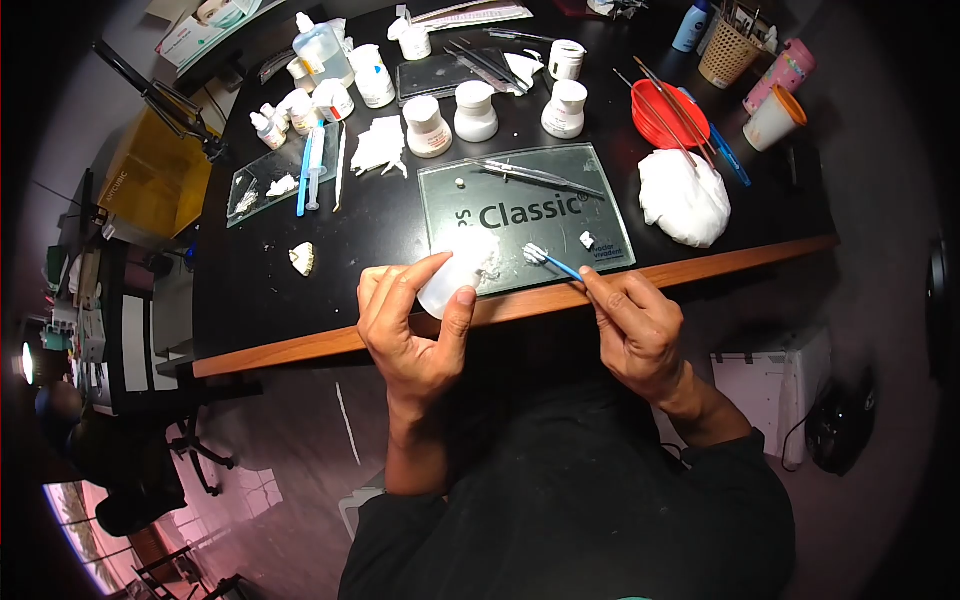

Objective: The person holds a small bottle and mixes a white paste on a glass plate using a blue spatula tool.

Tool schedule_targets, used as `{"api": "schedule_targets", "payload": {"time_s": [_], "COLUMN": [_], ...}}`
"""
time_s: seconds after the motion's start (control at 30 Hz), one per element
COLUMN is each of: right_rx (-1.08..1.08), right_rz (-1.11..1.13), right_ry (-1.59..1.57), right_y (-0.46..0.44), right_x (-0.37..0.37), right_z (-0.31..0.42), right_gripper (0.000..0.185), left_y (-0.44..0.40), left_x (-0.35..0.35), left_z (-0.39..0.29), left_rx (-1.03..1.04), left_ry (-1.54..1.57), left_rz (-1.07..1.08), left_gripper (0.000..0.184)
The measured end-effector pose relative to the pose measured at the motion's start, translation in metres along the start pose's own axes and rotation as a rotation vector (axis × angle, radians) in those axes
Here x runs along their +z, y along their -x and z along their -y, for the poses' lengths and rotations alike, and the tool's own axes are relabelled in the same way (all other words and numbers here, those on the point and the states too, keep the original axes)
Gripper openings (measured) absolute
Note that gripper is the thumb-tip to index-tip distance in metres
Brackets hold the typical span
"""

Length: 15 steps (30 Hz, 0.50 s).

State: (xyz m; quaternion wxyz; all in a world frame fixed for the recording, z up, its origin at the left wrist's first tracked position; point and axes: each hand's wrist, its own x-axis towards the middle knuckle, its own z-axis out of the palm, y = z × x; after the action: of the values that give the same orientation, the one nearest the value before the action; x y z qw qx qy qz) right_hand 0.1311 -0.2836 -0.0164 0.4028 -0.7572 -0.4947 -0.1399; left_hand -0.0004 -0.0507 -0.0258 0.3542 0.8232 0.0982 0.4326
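In my left hand [415, 325] a white jar [450, 287] is gripped between thumb and fingers, tilted over the near-left edge of a glass mixing slab [520, 165] printed "Classic". Loose white powder [490, 262] lies by the jar's mouth. A thin blue-handled tool [567, 268] is pinched in my right hand [637, 322]. Its tip touches or sits in a small white heap [535, 255] on the slab; the tip's exact shape is hidden by the white material. Tweezers [535, 178] rest across the slab's far side, and a small white lump [587, 240] lies right of the heap.
Several white jars, such as one [476, 112], stand behind the slab. To the right are a crumpled white tissue [686, 200] and a red bowl [668, 112] with brushes across it. A smaller glass plate [280, 180] and a syringe [316, 165] lie left. The wooden table edge [290, 350] runs nearest me.
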Motion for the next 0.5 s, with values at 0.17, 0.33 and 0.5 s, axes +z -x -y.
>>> {"api": "schedule_targets", "payload": {"time_s": [0.17,0.33,0.5], "right_rx": [-0.022,-0.036,-0.026], "right_rz": [0.016,-0.005,-0.037], "right_ry": [0.021,0.026,0.034], "right_y": [0.0007,0.0003,0.0014], "right_x": [0.0023,0.0036,0.0036], "right_z": [-0.005,-0.0039,-0.0026], "right_gripper": [0.044,0.046,0.044], "left_y": [-0.0022,-0.0018,-0.0027], "left_x": [0.0024,0.0031,0.0029], "left_z": [0.0006,0.0009,-0.0008], "left_rx": [0.024,0.022,0.02], "left_ry": [-0.001,0.0,-0.002], "left_rz": [-0.032,-0.043,-0.044], "left_gripper": [0.031,0.031,0.032]}}
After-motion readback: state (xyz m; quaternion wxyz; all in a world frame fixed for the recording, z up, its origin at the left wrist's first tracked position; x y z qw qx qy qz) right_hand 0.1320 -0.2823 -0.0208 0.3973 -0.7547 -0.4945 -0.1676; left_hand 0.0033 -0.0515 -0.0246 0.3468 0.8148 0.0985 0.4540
